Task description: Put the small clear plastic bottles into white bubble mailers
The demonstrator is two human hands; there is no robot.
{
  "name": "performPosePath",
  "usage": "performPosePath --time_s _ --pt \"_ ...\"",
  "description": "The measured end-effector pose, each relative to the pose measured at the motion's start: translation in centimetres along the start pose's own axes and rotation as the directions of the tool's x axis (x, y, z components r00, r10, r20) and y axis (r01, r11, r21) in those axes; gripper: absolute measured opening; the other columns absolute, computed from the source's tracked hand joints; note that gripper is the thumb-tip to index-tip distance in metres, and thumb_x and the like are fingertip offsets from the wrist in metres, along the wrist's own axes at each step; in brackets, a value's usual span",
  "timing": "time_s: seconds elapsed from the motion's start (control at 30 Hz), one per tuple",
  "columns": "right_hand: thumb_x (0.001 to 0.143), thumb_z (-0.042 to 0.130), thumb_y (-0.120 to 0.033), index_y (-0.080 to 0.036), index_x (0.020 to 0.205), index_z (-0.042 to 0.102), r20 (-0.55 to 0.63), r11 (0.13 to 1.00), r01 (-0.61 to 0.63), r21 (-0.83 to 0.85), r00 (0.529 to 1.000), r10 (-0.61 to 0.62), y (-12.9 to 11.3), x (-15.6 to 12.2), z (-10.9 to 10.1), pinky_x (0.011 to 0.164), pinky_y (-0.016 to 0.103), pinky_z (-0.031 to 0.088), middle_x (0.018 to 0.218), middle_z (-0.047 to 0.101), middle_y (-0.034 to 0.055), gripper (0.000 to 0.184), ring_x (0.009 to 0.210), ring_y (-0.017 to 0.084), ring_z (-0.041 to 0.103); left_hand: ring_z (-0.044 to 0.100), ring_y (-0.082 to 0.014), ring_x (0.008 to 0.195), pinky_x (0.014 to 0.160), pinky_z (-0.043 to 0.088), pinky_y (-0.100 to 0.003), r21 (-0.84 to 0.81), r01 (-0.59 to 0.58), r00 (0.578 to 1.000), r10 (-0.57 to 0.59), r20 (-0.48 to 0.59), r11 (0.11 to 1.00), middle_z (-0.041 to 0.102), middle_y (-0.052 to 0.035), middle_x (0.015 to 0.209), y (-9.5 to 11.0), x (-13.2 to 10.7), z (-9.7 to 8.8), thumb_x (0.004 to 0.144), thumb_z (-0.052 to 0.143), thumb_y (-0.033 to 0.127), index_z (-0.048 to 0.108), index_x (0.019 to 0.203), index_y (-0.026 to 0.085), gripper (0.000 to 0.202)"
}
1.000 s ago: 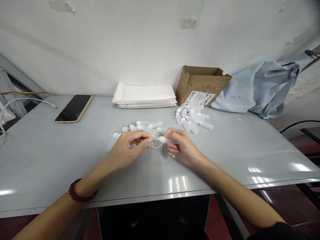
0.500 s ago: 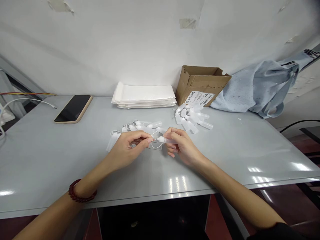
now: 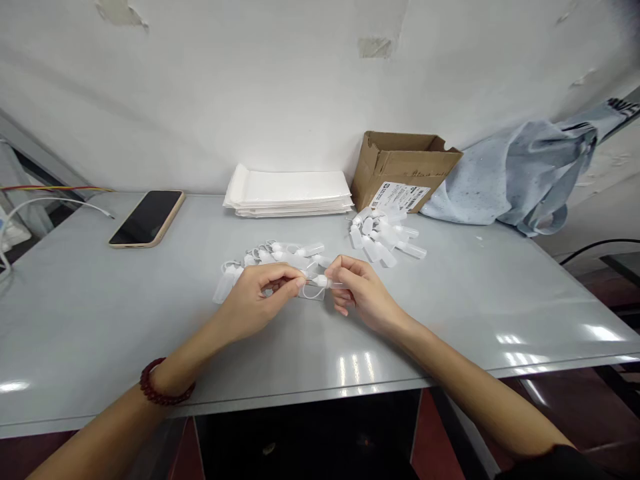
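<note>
My right hand (image 3: 361,288) grips a small translucent squeeze bottle (image 3: 337,285) that lies sideways, its white needle-tip top (image 3: 321,281) pointing left. A thin white cap strap (image 3: 313,295) loops below the tip toward my left hand (image 3: 267,291). Thumb and forefinger of that left hand pinch the strap's end at the tip; the cap itself is hidden by the fingers. Just behind both hands lies a group of similar bottles with strapped caps (image 3: 285,254), partly covered by the left hand.
Farther back right, a second pile of bottles (image 3: 385,233) lies before an open cardboard box (image 3: 411,163). Left of the box is a stack of white envelopes (image 3: 290,190). A phone (image 3: 147,218) rests at the left, and a light blue cloth bag (image 3: 505,177) at the right.
The hands have barely moved. The bottle's tip has come slightly closer to the left fingers, and the strap loop sits a little differently.
</note>
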State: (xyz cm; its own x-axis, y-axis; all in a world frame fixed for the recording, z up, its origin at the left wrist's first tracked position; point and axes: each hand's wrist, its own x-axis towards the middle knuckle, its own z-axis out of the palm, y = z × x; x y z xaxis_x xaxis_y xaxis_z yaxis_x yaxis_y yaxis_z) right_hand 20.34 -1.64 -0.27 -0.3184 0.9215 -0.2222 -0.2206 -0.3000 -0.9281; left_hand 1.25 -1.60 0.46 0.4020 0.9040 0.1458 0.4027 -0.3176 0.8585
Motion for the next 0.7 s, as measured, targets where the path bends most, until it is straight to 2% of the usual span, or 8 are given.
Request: performPosePath --time_s 0.4,0.7 --pt "0.073 0.059 -0.024 -0.020 0.062 0.045 -0.008 1.000 0.015 0.002 1.000 -0.015 -0.10 0.07 -0.05 0.035 0.018 0.029 0.043 0.029 -0.0112 0.018 0.037 0.004 0.024 0.050 -0.0093 0.059 0.054 0.040 -0.020 0.017 0.023 1.000 -0.024 0.018 1.000 0.063 0.0015 0.070 0.27 0.04 -0.02 0.087 0.053 0.025 0.069 0.081 0.017 0.019" --pt "0.072 0.058 -0.023 -0.020 0.062 0.045 -0.024 1.000 0.022 -0.013 0.999 -0.022 -0.25 0.09 -0.08 0.035 0.018 0.029 0.044 0.029 -0.0111 0.017 0.037 0.004 0.025 0.050 -0.0084 0.056 0.053 0.040 -0.020 -0.015 0.011 1.000 -0.012 -0.013 1.000 0.062 0.0021 0.067 -0.07 -0.04 -0.01 0.086 0.055 0.028 0.069 0.082 0.017 0.018"
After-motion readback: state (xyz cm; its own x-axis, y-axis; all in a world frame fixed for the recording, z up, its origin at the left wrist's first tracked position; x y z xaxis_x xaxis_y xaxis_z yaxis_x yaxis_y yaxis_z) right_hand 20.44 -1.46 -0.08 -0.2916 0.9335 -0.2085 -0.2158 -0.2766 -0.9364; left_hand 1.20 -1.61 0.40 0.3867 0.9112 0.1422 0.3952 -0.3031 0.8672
